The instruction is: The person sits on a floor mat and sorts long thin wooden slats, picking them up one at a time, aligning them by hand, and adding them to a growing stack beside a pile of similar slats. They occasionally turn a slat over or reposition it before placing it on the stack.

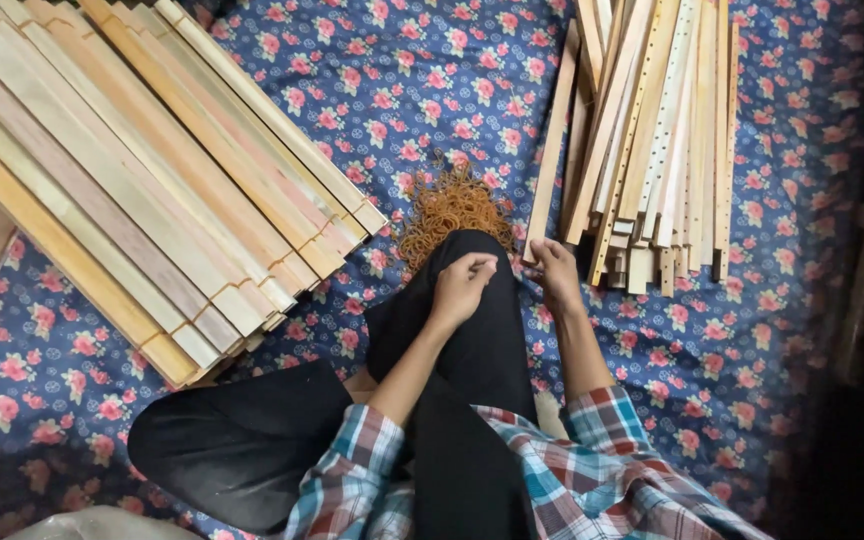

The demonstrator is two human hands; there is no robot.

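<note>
Now the right hand [556,268] reaches for the slats [652,140], light and stiff, best taken near their ends; the left hand [462,285] rests curled, empty, on the knee [472,330].

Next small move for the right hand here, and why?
Probably close the right hand on the nearest loose wooden strip and draw it in: that hand rests at the loose pile's near end, the left hand waits on the knee, and the rubber bands lie just ahead.
</note>
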